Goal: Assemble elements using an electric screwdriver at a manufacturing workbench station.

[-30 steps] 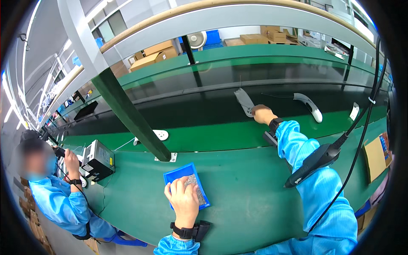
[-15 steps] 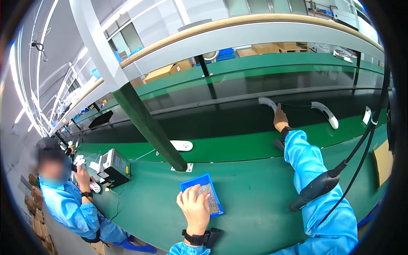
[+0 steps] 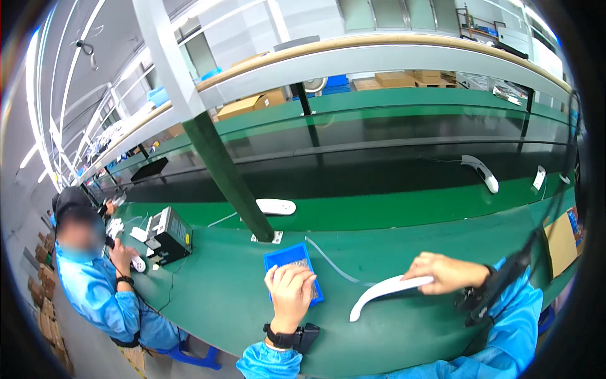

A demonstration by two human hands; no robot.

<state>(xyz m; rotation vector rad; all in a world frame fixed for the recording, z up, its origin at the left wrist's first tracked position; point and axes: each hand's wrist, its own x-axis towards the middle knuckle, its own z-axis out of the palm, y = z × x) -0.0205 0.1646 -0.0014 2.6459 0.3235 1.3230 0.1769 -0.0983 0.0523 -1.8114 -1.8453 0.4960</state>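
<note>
My right hand (image 3: 442, 273) grips a long white curved handle-like housing (image 3: 385, 292) by its right end, holding it over the green bench. A pale grey cable (image 3: 334, 265) trails from beside the housing toward the left. My left hand (image 3: 290, 290) is over the near side of a small blue tray (image 3: 278, 258). Its fingers are curled together, and whatever they may hold is hidden. Small metal pieces (image 3: 302, 261), too tiny to name, lie in the tray.
A conveyor belt (image 3: 353, 177) runs behind the green bench (image 3: 233, 297). On its near green strip are another white curved housing (image 3: 485, 177) and a white oval part (image 3: 276, 206). A green post (image 3: 224, 174) rises beside the tray. Left, a co-worker (image 3: 95, 278) sits near a black box-shaped device (image 3: 169, 237).
My right hand has drawn back from the belt, bringing the white curved housing over the bench. My left hand stays at the tray, its fingers now closer together. The view has shifted slightly.
</note>
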